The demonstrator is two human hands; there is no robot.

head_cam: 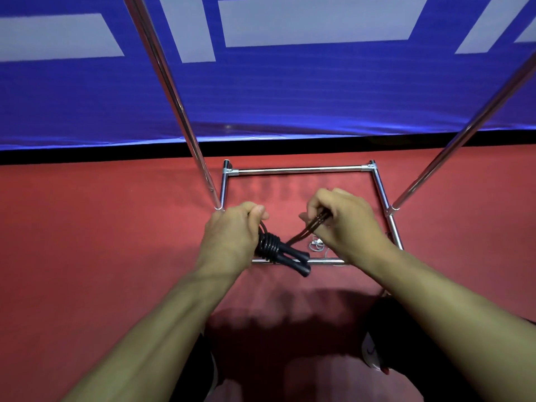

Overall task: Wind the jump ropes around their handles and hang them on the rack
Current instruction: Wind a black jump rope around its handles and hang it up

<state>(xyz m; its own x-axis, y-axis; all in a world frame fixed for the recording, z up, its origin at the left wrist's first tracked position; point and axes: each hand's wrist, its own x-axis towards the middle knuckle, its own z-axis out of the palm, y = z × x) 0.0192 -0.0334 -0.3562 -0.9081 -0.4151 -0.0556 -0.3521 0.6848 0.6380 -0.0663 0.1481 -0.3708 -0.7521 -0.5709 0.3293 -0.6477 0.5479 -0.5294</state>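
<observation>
1. The black jump rope (278,248) is held in the air between both hands, above the near bar of the chrome rack (298,170). Several turns of cord are wound tight around its two black handles (295,261), whose free ends poke out toward the lower right. The upper parts of the handles are hidden inside the left hand (232,230).
2. A doubled stretch of cord runs taut from the coil up to the right hand (339,219); where it ends is hidden in that hand.
3. The left hand's fingers are curled closed around the wound handles, thumb on top. The right hand's fingers (311,208) are bent and pinch the cord, the fingertips mostly out of sight.
4. The rack's base frame lies on the red floor (101,227) as an open rectangle. Two uprights rise at a slant from its sides and run out of the top of the view, so its hanging bar cannot be seen.
5. A small white cable (317,245) lies on the floor inside the frame, partly behind the right hand; what it is stays hard to tell.
6. A blue and white banner (290,97) stands behind the rack. Open floor lies left and right of the frame.
</observation>
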